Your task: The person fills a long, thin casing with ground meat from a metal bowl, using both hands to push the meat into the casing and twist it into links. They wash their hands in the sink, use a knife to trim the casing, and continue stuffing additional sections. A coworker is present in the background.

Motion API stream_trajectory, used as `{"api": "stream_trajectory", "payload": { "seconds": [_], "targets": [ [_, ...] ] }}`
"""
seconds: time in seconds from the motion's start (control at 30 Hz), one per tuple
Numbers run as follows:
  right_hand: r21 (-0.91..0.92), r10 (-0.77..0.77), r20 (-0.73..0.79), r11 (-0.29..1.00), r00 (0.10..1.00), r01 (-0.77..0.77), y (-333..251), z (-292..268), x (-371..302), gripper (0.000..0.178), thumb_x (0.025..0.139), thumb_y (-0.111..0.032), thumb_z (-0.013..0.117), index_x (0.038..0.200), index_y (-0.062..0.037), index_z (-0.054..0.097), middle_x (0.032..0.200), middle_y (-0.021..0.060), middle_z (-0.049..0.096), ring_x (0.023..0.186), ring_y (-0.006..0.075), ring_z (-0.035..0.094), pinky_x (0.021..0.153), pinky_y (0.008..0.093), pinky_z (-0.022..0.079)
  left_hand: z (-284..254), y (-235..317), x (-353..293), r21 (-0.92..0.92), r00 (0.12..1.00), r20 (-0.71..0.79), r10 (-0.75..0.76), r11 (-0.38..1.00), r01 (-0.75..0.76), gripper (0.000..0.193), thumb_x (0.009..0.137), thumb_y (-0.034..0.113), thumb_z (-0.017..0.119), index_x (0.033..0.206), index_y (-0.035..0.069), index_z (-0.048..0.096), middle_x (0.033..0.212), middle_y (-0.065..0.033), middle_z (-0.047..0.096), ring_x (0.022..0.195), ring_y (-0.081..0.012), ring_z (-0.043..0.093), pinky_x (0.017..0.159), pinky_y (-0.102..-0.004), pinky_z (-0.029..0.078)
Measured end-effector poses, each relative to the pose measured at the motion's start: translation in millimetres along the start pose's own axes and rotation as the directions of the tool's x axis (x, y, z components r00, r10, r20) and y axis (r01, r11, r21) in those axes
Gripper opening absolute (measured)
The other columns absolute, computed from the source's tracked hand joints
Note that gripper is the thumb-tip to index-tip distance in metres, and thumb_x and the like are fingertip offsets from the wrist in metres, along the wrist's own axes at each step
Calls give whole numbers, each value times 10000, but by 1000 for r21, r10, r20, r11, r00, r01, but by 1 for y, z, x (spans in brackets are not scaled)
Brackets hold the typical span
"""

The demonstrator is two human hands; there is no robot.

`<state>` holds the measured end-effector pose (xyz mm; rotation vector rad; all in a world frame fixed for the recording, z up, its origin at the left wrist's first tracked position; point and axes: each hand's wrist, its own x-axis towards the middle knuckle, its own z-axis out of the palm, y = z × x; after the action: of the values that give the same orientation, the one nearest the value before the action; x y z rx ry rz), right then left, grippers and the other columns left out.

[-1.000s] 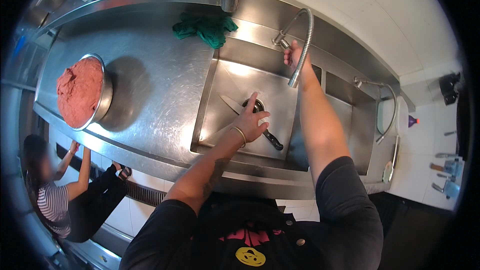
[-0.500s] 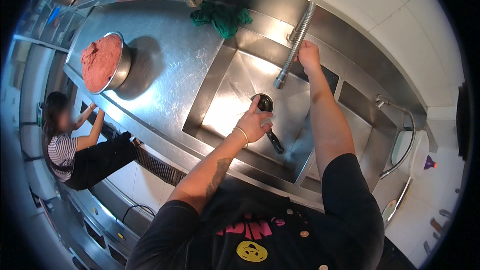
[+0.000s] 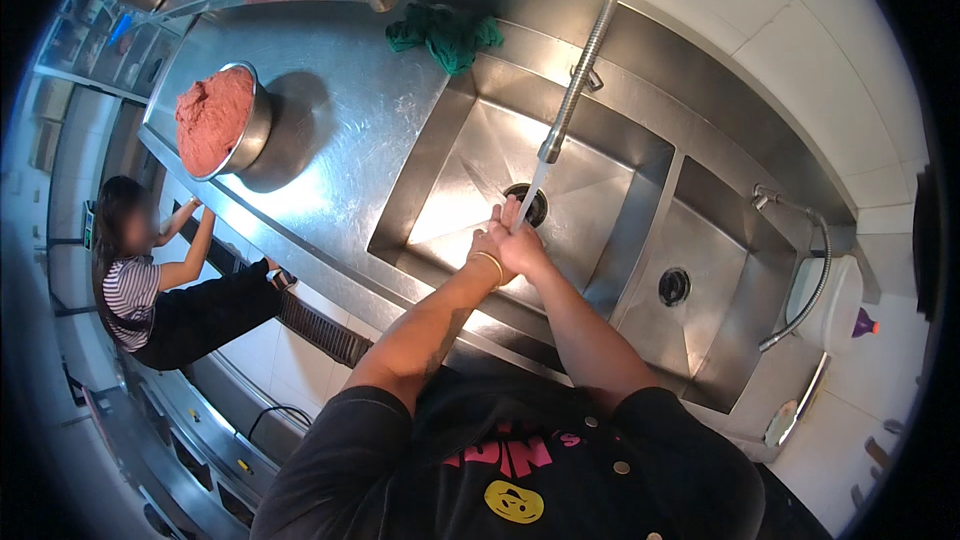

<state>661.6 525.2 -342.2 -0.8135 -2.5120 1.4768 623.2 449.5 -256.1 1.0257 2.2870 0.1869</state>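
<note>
Both my hands are pressed together over the left basin of a steel double sink [image 3: 450, 170], under the water running from a flexible metal tap [image 3: 575, 80]. My left hand [image 3: 487, 248], with a thin bangle at the wrist, lies against my right hand [image 3: 525, 245], whose fingers reach into the stream just in front of the dark drain [image 3: 530, 205]. The black-handled knife from before is out of sight, and I cannot tell whether anything is held between the palms.
A metal bowl [image 3: 255, 130] full of a reddish mass stands on the steel counter [image 3: 340, 140] to the left. A green cloth [image 3: 445, 35] lies behind the sink. The right basin [image 3: 690, 270] has a second hose tap [image 3: 810, 270]. Another person [image 3: 150, 280] crouches at the left.
My right hand came down from the tap to join my left hand under the now running water. The knife my left hand was on is no longer visible.
</note>
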Motion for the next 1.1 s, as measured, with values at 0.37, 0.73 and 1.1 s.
{"api": "stream_trajectory", "payload": {
  "seconds": [0.37,0.73,1.1],
  "targets": [
    [329,436,80,837,896,-437,-27,17,-15,585,1074,-476,479,1440,-22,525,1314,197,668,1270,321,601,1086,428,453,48,-63,33,156,967,198,162,968,-195,890,946,377,601,1649,53,164,1733,-198,27,1592,-412,81,1219,-539,320],
    [506,649,-50,672,759,-541,-55,24,-49,435,1095,-363,484,1293,-1,621,1208,113,681,1155,202,616,1041,331,442,96,-82,66,-489,940,40,339,827,-277,334,914,317,611,1159,103,689,1194,-243,695,1104,-464,651,941,-526,514],
    [657,695,41,523,718,-544,-15,30,-34,297,982,-231,573,1183,-26,644,1111,110,685,1086,212,640,958,369,508,79,-78,39,-397,864,104,493,817,-418,370,940,247,602,1241,59,704,1298,-199,689,1224,-369,649,1057,-456,502]
  ]
}}
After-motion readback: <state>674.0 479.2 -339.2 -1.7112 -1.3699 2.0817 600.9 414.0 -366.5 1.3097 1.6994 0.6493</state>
